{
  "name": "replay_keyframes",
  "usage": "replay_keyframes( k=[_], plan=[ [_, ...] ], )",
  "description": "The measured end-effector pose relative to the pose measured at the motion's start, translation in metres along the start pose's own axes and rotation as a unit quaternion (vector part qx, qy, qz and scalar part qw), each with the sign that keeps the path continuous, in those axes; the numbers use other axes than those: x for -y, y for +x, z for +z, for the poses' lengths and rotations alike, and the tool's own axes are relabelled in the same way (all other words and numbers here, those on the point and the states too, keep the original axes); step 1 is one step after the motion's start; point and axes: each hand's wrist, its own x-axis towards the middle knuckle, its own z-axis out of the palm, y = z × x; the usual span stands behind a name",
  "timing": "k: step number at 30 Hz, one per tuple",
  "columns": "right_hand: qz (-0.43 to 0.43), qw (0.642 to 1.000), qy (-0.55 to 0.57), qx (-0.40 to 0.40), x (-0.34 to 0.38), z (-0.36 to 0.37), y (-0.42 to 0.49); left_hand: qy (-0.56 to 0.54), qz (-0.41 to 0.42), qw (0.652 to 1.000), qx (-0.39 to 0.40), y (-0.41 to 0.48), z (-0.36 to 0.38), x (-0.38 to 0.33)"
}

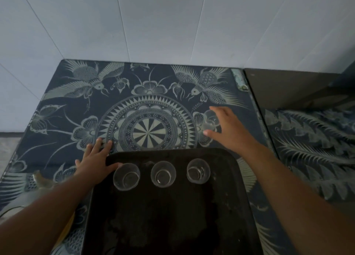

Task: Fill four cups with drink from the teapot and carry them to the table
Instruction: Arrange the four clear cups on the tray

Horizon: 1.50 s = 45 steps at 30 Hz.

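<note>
A dark rectangular tray (pixel 221 206) lies on a blue patterned cloth (pixel 63 120). Three clear glass cups stand in a row at its far end: left cup (pixel 126 176), middle cup (pixel 163 174), right cup (pixel 198 171). All three look empty. A fourth clear cup (pixel 210 121) stands on the cloth beyond the tray's far right corner. My right hand (pixel 228 127) is spread around it, thumb on the near side and fingers on the far side; I cannot tell whether it touches. My left hand (pixel 96 162) rests flat on the tray's far left corner, thumb beside the left cup.
A pale rounded object (pixel 36 185) shows at the lower left, partly hidden by my left forearm. A white tiled wall (pixel 172 24) rises behind the cloth. To the right is a dark glossy surface (pixel 297 93) reflecting the pattern.
</note>
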Motion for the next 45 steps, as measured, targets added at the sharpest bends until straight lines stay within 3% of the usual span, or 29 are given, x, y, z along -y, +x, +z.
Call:
replay_keyframes(
  k=[10, 18, 28, 45],
  plan=[
    [0.09, 0.994, -0.03, 0.06, -0.046, 0.021, 0.062, -0.01, -0.001, 1.0, 0.005, -0.002, -0.002, 0.0],
    [0.094, 0.995, -0.006, 0.016, -0.05, 0.032, 0.058, -0.005, -0.004, 1.0, -0.003, 0.0, 0.0, 0.003],
    [0.077, 0.996, 0.034, -0.038, -0.05, 0.02, -0.03, 0.001, 0.009, 1.0, -0.004, -0.002, -0.005, -0.001],
    [0.091, 0.996, 0.007, -0.016, -0.052, 0.052, -0.115, 0.005, 0.02, 1.0, 0.007, -0.001, -0.009, -0.001]
  ],
)
